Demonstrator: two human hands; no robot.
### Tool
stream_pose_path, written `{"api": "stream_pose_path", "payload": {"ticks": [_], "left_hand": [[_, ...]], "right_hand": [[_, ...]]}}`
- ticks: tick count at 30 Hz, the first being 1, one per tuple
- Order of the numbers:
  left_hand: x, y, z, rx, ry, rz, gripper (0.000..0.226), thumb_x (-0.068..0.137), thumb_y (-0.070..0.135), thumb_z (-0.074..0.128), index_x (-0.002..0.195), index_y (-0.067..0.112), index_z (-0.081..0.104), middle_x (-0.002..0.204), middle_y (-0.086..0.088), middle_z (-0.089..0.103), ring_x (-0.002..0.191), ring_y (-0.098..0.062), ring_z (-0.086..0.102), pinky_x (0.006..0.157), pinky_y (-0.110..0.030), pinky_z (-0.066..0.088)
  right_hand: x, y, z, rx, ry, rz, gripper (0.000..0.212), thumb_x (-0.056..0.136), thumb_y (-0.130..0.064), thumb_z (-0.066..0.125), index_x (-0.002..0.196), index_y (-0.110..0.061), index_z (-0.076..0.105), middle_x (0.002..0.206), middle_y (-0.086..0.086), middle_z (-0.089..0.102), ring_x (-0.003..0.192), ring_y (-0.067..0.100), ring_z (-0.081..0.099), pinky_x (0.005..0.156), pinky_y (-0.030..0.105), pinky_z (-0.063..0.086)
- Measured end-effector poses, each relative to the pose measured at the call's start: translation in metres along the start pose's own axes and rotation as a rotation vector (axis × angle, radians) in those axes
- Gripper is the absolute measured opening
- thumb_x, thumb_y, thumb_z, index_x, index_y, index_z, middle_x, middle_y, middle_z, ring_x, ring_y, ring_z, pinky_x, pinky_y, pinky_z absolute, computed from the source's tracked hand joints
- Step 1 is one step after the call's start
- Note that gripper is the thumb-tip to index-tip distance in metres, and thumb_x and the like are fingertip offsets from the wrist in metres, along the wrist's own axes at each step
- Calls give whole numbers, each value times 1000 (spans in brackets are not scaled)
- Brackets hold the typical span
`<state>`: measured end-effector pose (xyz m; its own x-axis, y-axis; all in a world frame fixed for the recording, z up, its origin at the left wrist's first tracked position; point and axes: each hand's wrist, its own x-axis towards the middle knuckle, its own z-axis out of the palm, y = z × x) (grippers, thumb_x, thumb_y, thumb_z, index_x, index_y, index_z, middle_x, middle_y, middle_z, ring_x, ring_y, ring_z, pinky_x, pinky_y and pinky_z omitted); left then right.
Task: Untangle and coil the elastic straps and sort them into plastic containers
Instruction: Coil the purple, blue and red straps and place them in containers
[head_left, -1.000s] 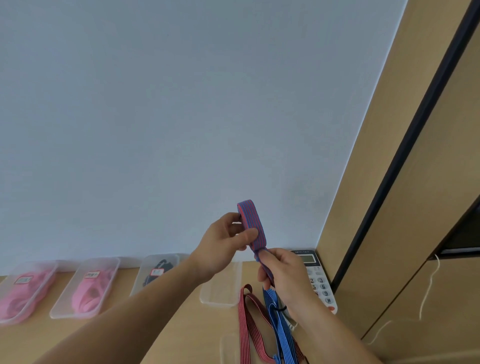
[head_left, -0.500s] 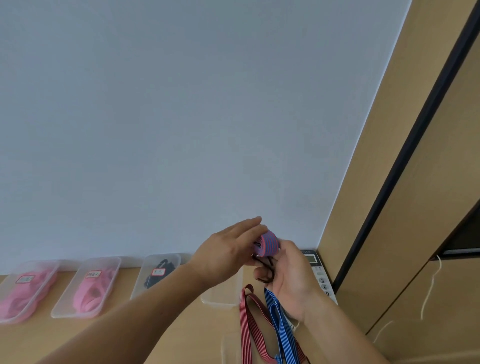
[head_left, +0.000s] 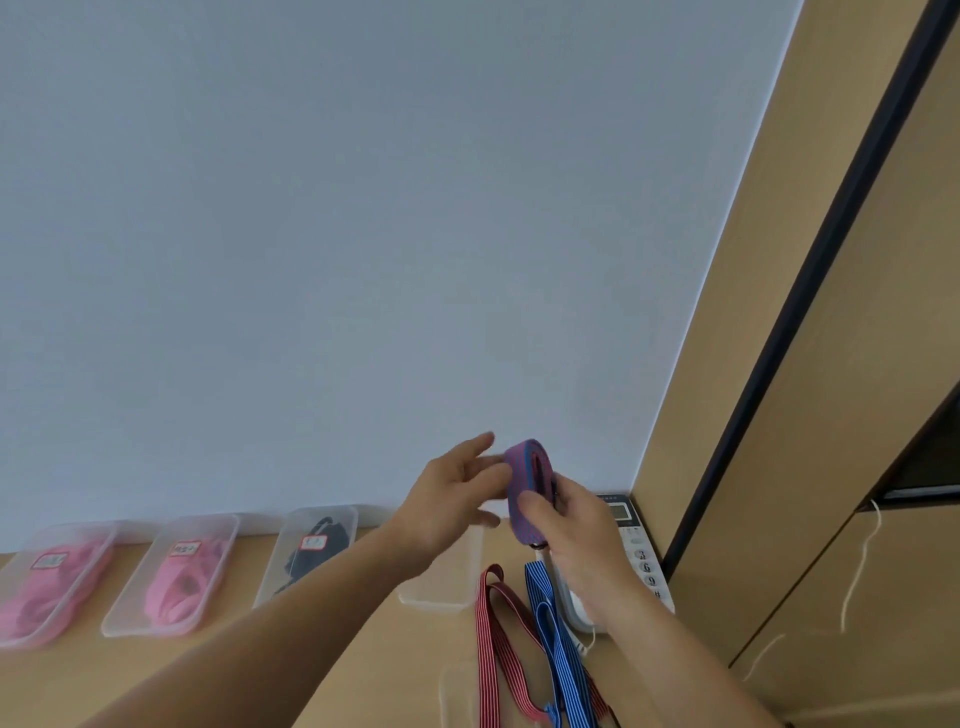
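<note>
1. We are viewing a wooden desk (head_left: 410, 675).
2. At nine o'clock, a left container (head_left: 52, 587), a middle container (head_left: 171, 577) and a black-filled container (head_left: 311, 551) are sitting in a row.
3. At five o'clock, a red strap (head_left: 493, 639), a blue strap (head_left: 558, 649) and a telephone (head_left: 641, 551) are lying side by side.

Row on table (head_left: 52, 686) along the wall (head_left: 363, 234), left to right: first container (head_left: 47, 587), second container (head_left: 171, 577), third container (head_left: 311, 556), fourth container (head_left: 441, 582) (partly behind the left arm). Phone (head_left: 641, 556) in the right back corner, beside the cabinet (head_left: 831, 415). Two loose straps (head_left: 498, 644) lie side by side before the fourth container, left of the phone. Coiled strap (head_left: 527, 483) above them, between left hand (head_left: 452, 504) and right hand (head_left: 576, 535).
</note>
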<state>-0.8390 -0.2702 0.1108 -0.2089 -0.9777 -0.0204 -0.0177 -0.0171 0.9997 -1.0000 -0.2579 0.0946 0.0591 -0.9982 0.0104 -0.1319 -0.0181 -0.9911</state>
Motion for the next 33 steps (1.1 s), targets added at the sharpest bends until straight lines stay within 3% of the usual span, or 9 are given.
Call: {"api": "stream_pose_path", "payload": {"ticks": [2, 5, 10, 12, 17, 23, 27, 30, 33], "left_hand": [[1, 1, 3, 29, -49, -120, 23, 95, 29, 62, 114, 16, 61, 105, -5, 75, 90, -23, 73, 75, -36, 58], [3, -9, 12, -38, 30, -152, 16, 95, 11, 59, 107, 4, 66, 94, -15, 75, 79, -23, 71, 75, -41, 58], [2, -25, 12, -247, 102, -187, 21, 100, 4, 50, 113, -4, 64, 105, -24, 72, 91, -31, 72, 72, -38, 59], [0, -29, 12, -304, 116, -213, 24, 102, 7, 47, 116, -3, 63, 106, -21, 72, 93, -31, 72, 74, -37, 59], [-7, -41, 16, -419, 182, -249, 26, 103, 5, 42, 115, -1, 64, 106, -18, 73, 92, -28, 71, 75, -40, 59], [-15, -70, -1, -419, 273, -314, 32, 97, -5, 38, 111, -8, 67, 105, -26, 69, 90, -33, 67, 74, -46, 59], [-3, -88, -22, -392, 212, -389, 34, 94, -4, 38, 109, -7, 68, 105, -28, 68, 93, -38, 63, 93, -62, 51], [11, -101, -43, -290, 170, -433, 37, 94, -1, 37, 109, 2, 71, 111, -24, 70, 95, -34, 66, 93, -51, 55], [28, -116, -66, 30, 148, -443, 36, 96, 10, 41, 120, 12, 67, 104, -10, 71, 91, -21, 64, 78, -33, 52]], "right_hand": [[-1, 6, 1, -230, -16, -108, 18, 86, -36, 62, 98, -22, 61, 80, 2, 68, 73, 20, 62, 67, 36, 52], [-2, 14, 5, -451, 16, -199, 18, 88, -39, 61, 99, -28, 53, 74, -7, 64, 66, 7, 59, 60, 27, 49], [4, 18, -3, -406, -75, -176, 32, 95, -37, 54, 121, -19, 59, 93, 5, 71, 86, 20, 65, 81, 40, 52], [10, 20, -10, -420, -65, -168, 30, 97, -30, 54, 119, -12, 62, 99, 11, 72, 92, 26, 64, 85, 43, 51], [21, 27, -12, -314, -94, -86, 34, 88, -28, 71, 122, -26, 68, 97, -11, 75, 92, 0, 68, 91, 27, 52], [22, 47, 20, -279, -163, -67, 22, 80, -20, 77, 97, -32, 68, 66, -3, 71, 51, 14, 65, 60, 36, 57], [38, 63, 45, -344, -130, -7, 21, 74, -21, 77, 86, -25, 60, 63, 3, 67, 53, 15, 62, 53, 27, 50], [56, 75, 63, -359, -84, 74, 20, 72, -21, 76, 84, -25, 60, 66, 2, 68, 59, 17, 65, 55, 27, 50], [74, 90, 77, -363, -12, 161, 21, 67, -24, 75, 83, -25, 61, 67, 2, 68, 57, 19, 65, 53, 29, 51]]}}
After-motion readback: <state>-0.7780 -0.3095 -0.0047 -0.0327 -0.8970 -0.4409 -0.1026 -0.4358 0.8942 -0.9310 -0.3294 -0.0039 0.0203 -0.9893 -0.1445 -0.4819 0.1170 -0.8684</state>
